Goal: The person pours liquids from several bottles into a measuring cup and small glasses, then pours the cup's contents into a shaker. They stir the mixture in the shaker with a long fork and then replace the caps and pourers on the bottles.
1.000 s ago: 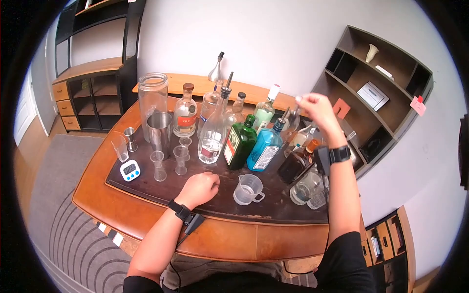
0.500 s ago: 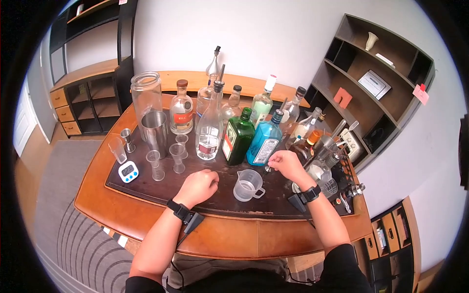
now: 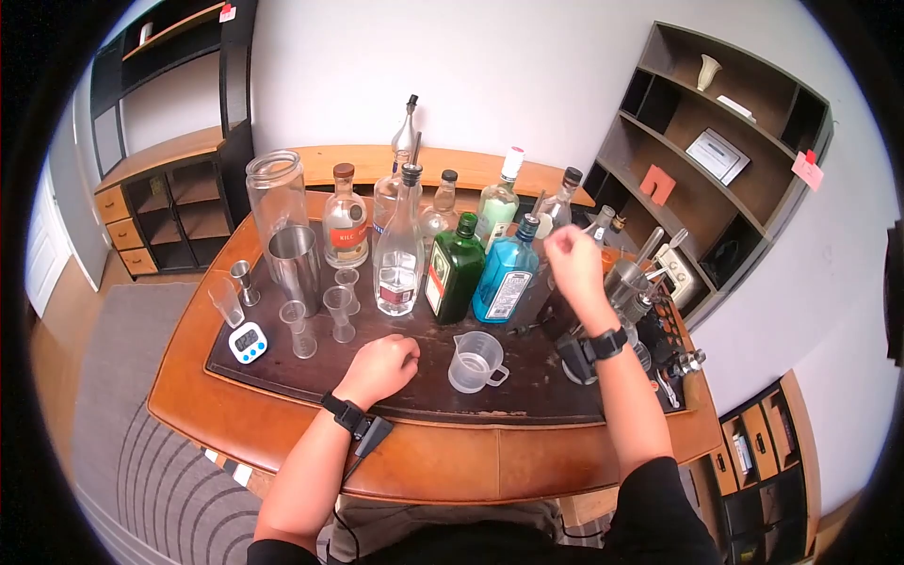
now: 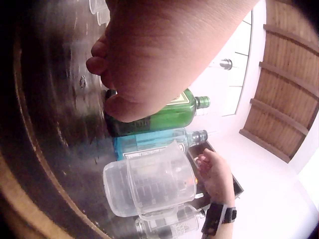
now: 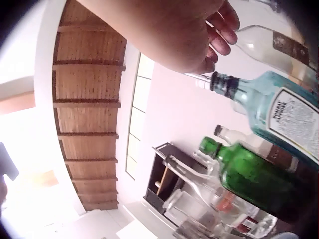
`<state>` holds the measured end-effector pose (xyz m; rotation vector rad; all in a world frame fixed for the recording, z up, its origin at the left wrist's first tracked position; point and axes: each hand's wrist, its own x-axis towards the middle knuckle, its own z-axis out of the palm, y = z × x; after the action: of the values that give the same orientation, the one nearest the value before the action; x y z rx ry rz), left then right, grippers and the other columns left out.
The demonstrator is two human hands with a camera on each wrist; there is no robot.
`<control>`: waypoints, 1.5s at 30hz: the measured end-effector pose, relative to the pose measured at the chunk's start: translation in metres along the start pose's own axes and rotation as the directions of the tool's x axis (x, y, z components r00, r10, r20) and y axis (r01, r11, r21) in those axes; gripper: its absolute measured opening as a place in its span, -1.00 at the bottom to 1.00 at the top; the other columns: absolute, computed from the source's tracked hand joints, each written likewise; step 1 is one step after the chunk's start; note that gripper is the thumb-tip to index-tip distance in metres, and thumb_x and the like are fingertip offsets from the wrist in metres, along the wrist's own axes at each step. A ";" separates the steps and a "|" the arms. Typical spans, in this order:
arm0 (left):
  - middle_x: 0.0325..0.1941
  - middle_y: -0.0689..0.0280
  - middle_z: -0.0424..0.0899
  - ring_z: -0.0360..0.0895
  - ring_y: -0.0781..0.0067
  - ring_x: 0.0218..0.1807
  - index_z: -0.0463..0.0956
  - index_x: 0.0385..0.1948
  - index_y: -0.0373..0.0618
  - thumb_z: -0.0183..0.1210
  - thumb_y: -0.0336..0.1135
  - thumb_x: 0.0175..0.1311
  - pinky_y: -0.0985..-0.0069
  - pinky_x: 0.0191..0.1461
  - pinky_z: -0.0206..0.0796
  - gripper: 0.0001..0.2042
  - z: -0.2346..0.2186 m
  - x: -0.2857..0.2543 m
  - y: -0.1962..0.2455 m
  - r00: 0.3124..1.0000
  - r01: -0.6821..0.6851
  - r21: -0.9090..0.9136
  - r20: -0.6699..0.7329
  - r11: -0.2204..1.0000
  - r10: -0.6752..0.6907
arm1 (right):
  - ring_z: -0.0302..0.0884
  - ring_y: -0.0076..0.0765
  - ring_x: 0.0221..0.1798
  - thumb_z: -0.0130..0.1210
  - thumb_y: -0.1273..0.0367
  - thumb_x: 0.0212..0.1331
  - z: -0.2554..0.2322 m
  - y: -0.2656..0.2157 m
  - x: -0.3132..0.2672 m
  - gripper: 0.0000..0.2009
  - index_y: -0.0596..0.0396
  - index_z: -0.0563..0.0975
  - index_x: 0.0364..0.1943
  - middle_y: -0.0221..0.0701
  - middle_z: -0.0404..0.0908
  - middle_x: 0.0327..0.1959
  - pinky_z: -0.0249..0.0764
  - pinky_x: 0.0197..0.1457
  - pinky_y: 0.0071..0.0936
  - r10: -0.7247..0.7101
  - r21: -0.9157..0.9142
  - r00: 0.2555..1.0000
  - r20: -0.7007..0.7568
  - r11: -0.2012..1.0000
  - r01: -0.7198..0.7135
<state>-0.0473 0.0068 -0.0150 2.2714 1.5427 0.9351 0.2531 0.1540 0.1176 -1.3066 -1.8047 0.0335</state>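
My left hand (image 3: 379,368) rests on the dark table mat with its fingers loosely curled, holding nothing. To its right stands a clear plastic measuring cup (image 3: 476,363) with a handle. My right hand (image 3: 576,266) is raised just right of the blue bottle (image 3: 506,281); in the right wrist view its fingers are bent loosely near the bottle's neck (image 5: 225,84), with nothing visible in them. A green bottle (image 3: 455,275) stands left of the blue one. Behind the cup, a small dark metallic item (image 3: 529,328) lies on the mat.
Left of the green bottle stand a clear bottle with a pourer (image 3: 398,268), a metal shaker tin (image 3: 295,268), small clear measures (image 3: 340,315), a jigger (image 3: 245,283) and a white timer (image 3: 249,344). Several bottles stand behind. Bar tools (image 3: 670,363) lie at the right.
My right hand came down from the upper right to the mat beside the cup, then rose again beside the blue bottle. The small dark item now lies uncovered. My left hand stayed in place.
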 end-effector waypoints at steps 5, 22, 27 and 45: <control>-0.33 0.10 0.66 0.64 0.02 -0.23 0.61 -0.32 -0.20 0.20 -0.40 0.12 0.18 -0.11 0.48 -0.87 -0.001 0.001 0.001 1.000 -0.004 -0.004 0.006 1.000 0.004 | 0.55 -0.35 -0.42 0.29 0.23 0.21 0.003 -0.022 0.048 -0.71 0.25 0.64 -0.32 -0.30 0.63 -0.49 0.50 -0.24 -0.34 -0.019 0.196 1.000 0.024 0.980 0.014; -0.32 0.09 0.66 0.64 0.02 -0.24 0.62 -0.30 -0.21 0.20 -0.41 0.12 0.19 -0.12 0.48 -0.86 -0.002 0.000 0.001 1.000 0.008 -0.023 -0.002 1.000 -0.008 | 0.65 -0.57 -0.30 0.24 0.43 0.28 0.032 -0.083 0.069 -0.86 0.28 0.66 -0.25 -0.38 0.73 -0.38 0.56 -0.15 -0.53 -0.157 0.489 0.973 0.169 0.871 0.056; -0.32 0.09 0.66 0.64 0.01 -0.25 0.62 -0.30 -0.21 0.21 -0.41 0.11 0.19 -0.12 0.48 -0.86 0.001 0.001 -0.004 1.000 -0.013 -0.017 -0.011 1.000 0.012 | 0.64 -0.56 -0.34 0.23 0.43 0.27 0.038 -0.091 0.066 -0.86 0.28 0.66 -0.27 -0.38 0.73 -0.41 0.55 -0.18 -0.51 -0.170 0.516 0.981 0.095 0.851 0.098; -0.30 0.09 0.68 0.65 0.01 -0.22 0.62 -0.30 -0.18 0.21 -0.39 0.13 0.18 -0.10 0.49 -0.86 -0.002 0.000 0.001 1.000 -0.001 -0.008 -0.007 1.000 0.000 | 0.69 -0.42 -0.36 0.29 0.33 0.21 0.071 -0.072 0.053 -0.78 0.27 0.67 -0.28 -0.25 0.75 -0.41 0.55 -0.25 -0.44 -0.177 0.406 0.969 0.172 0.909 0.094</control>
<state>-0.0476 0.0058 -0.0124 2.2656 1.5388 0.9491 0.1495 0.1947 0.1427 -0.9116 -1.9338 0.4500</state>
